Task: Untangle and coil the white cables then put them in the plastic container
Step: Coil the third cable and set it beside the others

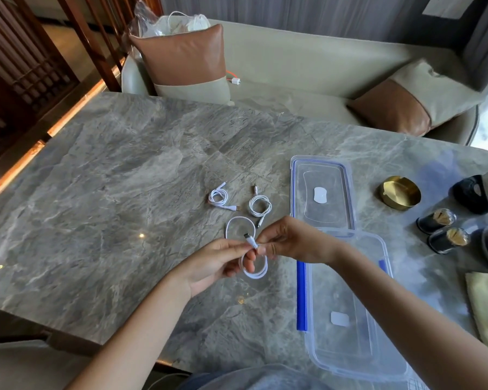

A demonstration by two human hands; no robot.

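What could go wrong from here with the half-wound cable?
1. The cable is held only by fingertips of the left hand and right hand; a loosened grip might let the loops spring open.
2. The two coiled cables lie untied on the table; lifting them could unravel or retangle them.

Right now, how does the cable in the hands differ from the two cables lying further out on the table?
The held cable is pinched up between the left hand and right hand; the two table cables lie untouched on the marble table. The held cable hangs in loose, wide loops, only half wound; the table cables are small, tight coils. All three are white, and none is in the plastic container yet.
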